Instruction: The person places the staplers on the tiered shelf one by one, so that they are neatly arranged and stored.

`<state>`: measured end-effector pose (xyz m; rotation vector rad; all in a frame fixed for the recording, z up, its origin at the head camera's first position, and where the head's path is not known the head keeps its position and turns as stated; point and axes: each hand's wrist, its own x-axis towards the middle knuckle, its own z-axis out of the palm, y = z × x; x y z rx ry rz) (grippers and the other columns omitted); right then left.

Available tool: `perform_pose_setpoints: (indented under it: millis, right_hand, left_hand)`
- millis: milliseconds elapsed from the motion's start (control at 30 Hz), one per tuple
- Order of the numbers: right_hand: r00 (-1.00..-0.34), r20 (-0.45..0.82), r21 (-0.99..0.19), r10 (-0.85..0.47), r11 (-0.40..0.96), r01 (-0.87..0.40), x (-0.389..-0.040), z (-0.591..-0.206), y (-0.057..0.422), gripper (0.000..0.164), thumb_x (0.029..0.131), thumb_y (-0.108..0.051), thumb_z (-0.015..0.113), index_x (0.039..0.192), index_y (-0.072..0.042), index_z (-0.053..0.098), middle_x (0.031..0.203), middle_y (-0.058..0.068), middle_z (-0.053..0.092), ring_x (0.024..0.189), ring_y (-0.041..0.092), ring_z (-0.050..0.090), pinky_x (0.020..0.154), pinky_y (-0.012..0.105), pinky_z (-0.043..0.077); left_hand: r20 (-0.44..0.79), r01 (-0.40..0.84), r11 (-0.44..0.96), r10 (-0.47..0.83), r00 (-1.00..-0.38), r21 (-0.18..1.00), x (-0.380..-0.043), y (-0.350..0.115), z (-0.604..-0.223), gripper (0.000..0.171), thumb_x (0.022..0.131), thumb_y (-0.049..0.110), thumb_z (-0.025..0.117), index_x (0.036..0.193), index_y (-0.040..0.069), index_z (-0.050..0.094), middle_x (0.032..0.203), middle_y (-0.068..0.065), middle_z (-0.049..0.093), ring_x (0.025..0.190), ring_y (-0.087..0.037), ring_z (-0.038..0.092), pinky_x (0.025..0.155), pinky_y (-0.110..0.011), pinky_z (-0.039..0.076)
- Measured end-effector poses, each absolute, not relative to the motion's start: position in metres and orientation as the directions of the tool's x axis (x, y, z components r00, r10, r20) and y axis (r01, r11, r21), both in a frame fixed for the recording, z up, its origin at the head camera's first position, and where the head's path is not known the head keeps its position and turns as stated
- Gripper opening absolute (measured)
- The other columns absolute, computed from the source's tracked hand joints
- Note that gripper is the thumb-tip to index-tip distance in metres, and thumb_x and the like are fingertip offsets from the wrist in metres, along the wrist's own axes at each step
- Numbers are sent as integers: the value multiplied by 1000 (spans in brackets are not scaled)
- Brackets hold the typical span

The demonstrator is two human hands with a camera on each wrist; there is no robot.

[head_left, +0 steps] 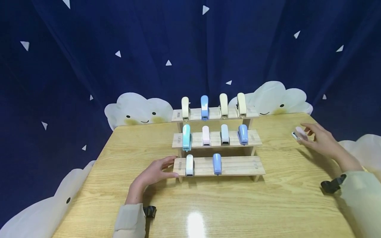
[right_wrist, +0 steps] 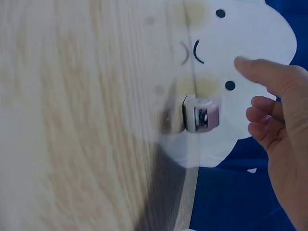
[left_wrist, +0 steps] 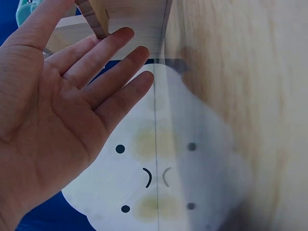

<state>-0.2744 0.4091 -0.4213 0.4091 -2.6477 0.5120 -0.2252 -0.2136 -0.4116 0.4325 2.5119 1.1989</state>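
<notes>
A pale pink stapler (head_left: 301, 133) with a white base stands on the table at the right. My right hand (head_left: 321, 140) is beside it, and the right wrist view shows a gap between the fingers and the stapler (right_wrist: 207, 115). At the lowest tier's left end is my left hand (head_left: 156, 171), its fingers (left_wrist: 108, 55) extended against the edge of the wooden rack (head_left: 238, 166). Closest to that hand on the lowest tier are a white stapler (head_left: 189, 165) and a blue stapler (head_left: 217, 164).
The middle tier bears a turquoise stapler (head_left: 186, 136), a pink stapler (head_left: 206, 135), a grey-white stapler (head_left: 224, 134) and a blue stapler (head_left: 242, 134). Cream staplers (head_left: 185, 107) and one blue stapler (head_left: 204, 106) line the top tier. Cloud-shaped panels (head_left: 137, 110) edge the wooden table (head_left: 253, 208).
</notes>
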Motion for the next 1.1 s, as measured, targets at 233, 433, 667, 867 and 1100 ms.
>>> perform_pose_setpoints:
  millis: [233,433,667,867,1100]
  right_hand:
    - [-901,347,-216,-259,913,-346,-287,-429,421,72,72,-7,84,131,10,46,105,26,55,87,31,56,62,29,44]
    - [-903,311,-195,-296,910,-365,-296,-431,428,70,71,-7,85,128,11,48,111,32,56,86,36,60,66,34,48]
    - [-912,243,-203,-329,902,-380,-307,-431,432,69,72,-7,83,127,14,47,109,32,57,85,34,61,65,27,47]
    - [-937,158,-214,-311,916,-340,-310,-431,433,72,72,-10,83,128,16,47,106,28,58,86,30,59,65,23,46]
    - [-941,177,-268,-289,905,-329,-314,-431,433,72,70,-10,85,124,18,48,100,25,59,79,13,54,62,17,44]
  left_hand:
    - [-144,150,601,413,-899,785,-227,-213,-414,81,82,41,77,150,14,41,150,-15,48,139,-36,45,117,-50,38]
    - [-144,153,588,427,-893,794,-226,-213,-414,80,84,40,76,150,14,40,150,-16,46,140,-37,43,117,-51,38]
    - [-139,156,589,424,-895,793,-227,-213,-413,80,83,40,76,150,14,40,150,-16,47,139,-37,44,117,-50,38]
    - [-136,171,579,448,-884,797,-227,-214,-413,79,85,38,75,150,12,40,150,-16,47,140,-37,44,117,-51,37]
    - [-134,173,583,445,-886,794,-227,-214,-414,79,85,37,75,150,12,40,151,-14,46,140,-35,44,117,-50,37]
